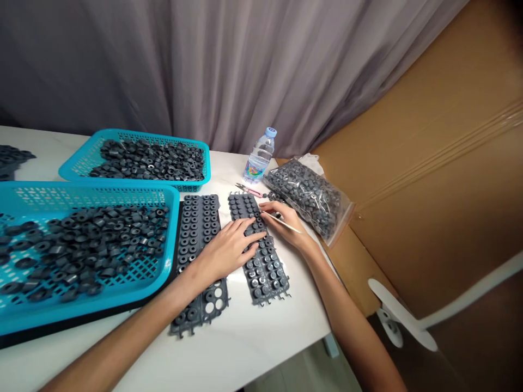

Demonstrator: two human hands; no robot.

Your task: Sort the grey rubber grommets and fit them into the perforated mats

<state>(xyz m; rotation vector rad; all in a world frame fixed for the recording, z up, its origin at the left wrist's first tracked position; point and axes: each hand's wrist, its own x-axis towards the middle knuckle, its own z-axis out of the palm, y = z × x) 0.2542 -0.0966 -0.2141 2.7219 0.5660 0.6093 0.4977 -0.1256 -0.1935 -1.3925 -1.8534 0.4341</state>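
A dark grey rubber sheet (261, 267) with rows of round knobs lies on the white table. My left hand (231, 245) rests palm down across it, its fingers stretched out and touching the knobs. At the sheet's right edge my right hand (286, 220) is closed around a thin, pale stick-like tool (281, 221), whose tip points at the knobs. A second grey sheet (200, 228) with ring-shaped pieces lies to the left, partly under my left forearm. Near its lower end some round holes show white.
Two blue baskets (171, 239) of loose dark rubber pieces stand at the left. Behind the sheets are a water bottle (260, 157) and pink-handled snips (250, 190). A clear bag (310, 196) full of dark pieces lies at the right, beside a cardboard panel (429, 163).
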